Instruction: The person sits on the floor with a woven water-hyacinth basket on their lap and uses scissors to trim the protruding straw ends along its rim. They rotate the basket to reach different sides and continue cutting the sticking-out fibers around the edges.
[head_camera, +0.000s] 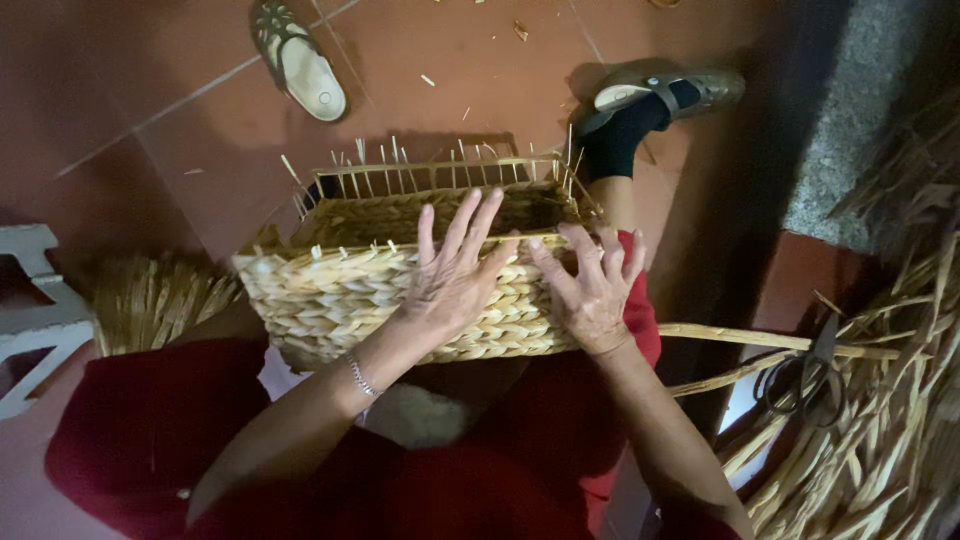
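Basket (330, 300) under 2 hands — scissors (805, 378) right, on straw (880, 450) — sandal (298, 62) beyond

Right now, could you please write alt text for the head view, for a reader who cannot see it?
A seated person in red presses the left hand and right hand flat on the near wall of a half-woven straw basket resting on their lap. Scissors lie on loose straw at the right, and a sandal sits on the tiled floor.
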